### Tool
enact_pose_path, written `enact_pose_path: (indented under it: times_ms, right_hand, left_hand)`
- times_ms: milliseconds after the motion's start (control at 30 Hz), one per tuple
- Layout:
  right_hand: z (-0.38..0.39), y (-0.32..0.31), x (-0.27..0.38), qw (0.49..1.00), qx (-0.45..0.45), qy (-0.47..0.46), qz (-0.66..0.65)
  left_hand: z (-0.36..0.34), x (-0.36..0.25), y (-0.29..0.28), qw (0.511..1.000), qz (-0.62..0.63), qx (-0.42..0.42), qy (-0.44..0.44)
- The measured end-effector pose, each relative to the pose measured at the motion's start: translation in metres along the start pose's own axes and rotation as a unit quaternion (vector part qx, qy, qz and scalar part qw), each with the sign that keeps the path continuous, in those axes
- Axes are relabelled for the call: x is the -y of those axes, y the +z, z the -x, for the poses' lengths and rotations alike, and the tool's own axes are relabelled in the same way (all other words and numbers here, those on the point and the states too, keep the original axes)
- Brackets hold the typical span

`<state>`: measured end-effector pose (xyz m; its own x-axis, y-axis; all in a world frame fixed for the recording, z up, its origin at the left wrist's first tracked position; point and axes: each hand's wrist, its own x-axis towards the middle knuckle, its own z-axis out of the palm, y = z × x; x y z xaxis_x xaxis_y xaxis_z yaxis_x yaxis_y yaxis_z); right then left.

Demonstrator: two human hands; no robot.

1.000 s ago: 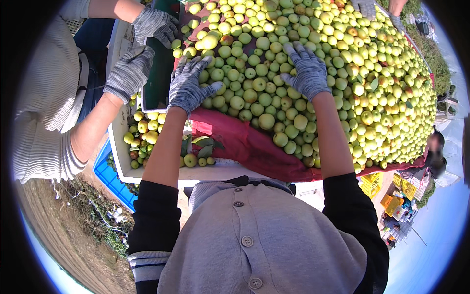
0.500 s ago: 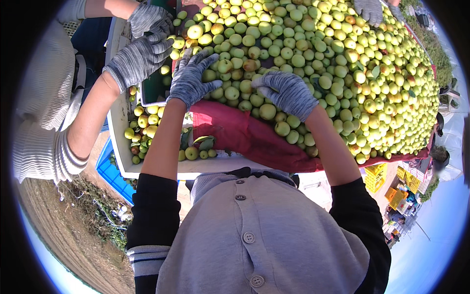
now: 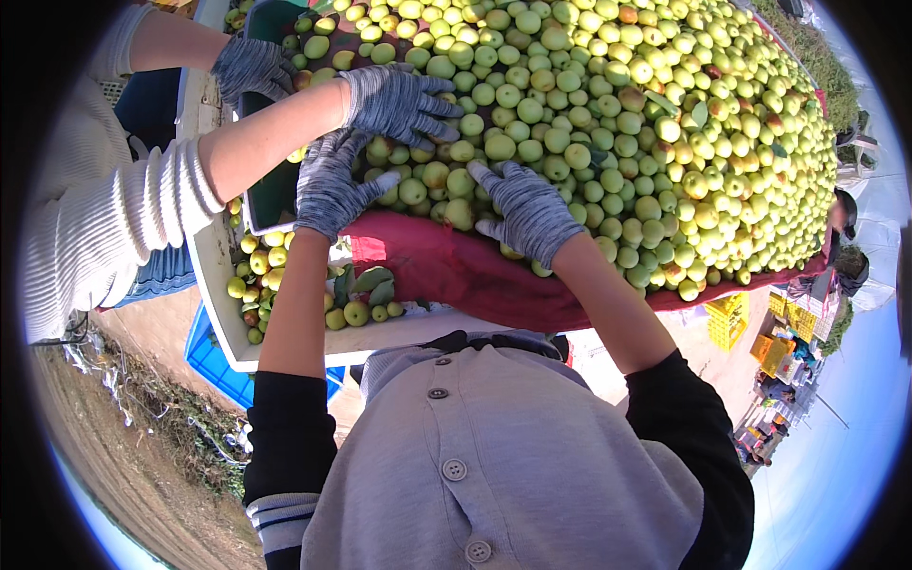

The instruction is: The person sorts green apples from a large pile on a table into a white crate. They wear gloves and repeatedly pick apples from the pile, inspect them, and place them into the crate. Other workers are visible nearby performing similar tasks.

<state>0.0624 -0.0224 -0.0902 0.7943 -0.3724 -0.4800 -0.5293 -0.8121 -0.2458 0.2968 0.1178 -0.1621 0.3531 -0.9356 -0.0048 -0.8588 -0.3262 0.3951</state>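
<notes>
A wide heap of small round yellow-green fruits [image 3: 532,123], some blushed red and looking like small apples, covers the sloping surface before me. My left hand [image 3: 332,190], in a grey striped knit glove, lies at the heap's left edge, thumb stretched out and touching the fruits. Its fingertips are partly hidden below a co-worker's gloved hand [image 3: 399,103]. My right hand [image 3: 532,211], gloved alike, rests with fingers apart on the near edge of the heap. Neither hand grips a fruit that I can make out. Red cloth [image 3: 456,271] lies beneath the near fruits.
The co-worker's other gloved hand [image 3: 252,71] is at a dark green chute [image 3: 275,195] on the left. A white trough [image 3: 214,304] holds loose fruits and leaves. Below it stands a blue crate [image 3: 204,347]. Yellow crates [image 3: 727,321] stand at the right.
The co-worker's near hand has reached rightward across onto the fruits beside my left hand. My right hand's fingers have spread against the fruits. The whole view has shifted slightly.
</notes>
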Motion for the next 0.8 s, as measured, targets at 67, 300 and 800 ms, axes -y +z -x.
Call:
enact_pose_path:
  times_ms: [67, 300, 800]
  right_hand:
    - [0.007, -0.005, -0.018, 0.992, -0.124, 0.016, -0.006]
    - [0.03, -0.013, -0.11, 0.948, -0.269, 0.062, 0.16]
    - [-0.001, -0.078, -0.183, 0.95, -0.213, 0.23, -0.011]
  left_hand:
    - [-0.002, -0.001, -0.001, 0.996, 0.083, 0.014, 0.022]
    - [-0.005, 0.001, 0.003, 0.991, 0.105, 0.057, 0.052]
    - [-0.002, 0.002, 0.011, 0.992, 0.121, 0.043, 0.003]
